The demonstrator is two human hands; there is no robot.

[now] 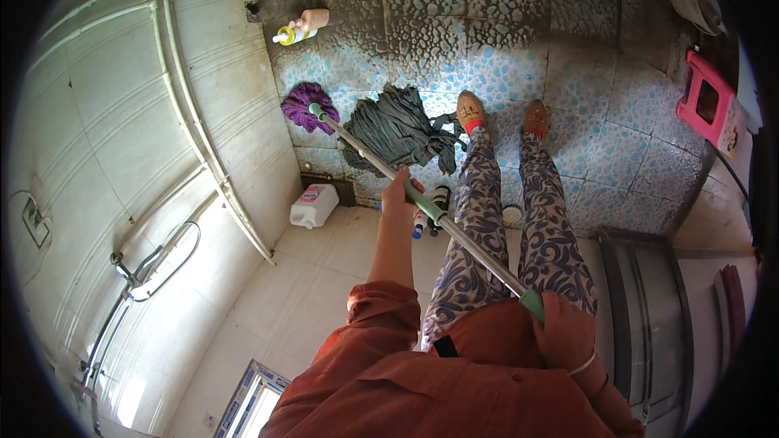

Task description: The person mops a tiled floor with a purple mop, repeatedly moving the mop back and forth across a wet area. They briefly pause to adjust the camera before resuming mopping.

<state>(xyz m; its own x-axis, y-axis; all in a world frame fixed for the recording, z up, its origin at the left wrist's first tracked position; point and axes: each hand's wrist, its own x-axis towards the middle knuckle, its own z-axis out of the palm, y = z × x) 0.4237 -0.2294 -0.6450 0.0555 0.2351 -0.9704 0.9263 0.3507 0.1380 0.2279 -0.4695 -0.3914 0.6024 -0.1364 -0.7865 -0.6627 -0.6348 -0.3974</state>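
My left hand (400, 193) is closed round the middle of a long metal mop handle (484, 255), at its green grip sleeve. The green end of that handle sits in my right hand (566, 325), close to my waist. At the handle's far end a purple mop head (306, 108) rests on the blue pebble-patterned tile floor (508, 70), near the left wall. Beside it, partly under the handle, a dark grey heap of cloth strips (395, 128) lies spread on the tiles, reaching nearly to my left shoe (470, 108).
Pump bottles (298, 31) stand by the left wall, below white pipes (176, 61). A white plastic jug (314, 205) and smaller bottles (440, 198) are near the wall behind me. A pink stool (706, 103) stands right, with a bucket (694, 3) farther off. Dark grime covers the far tiles.
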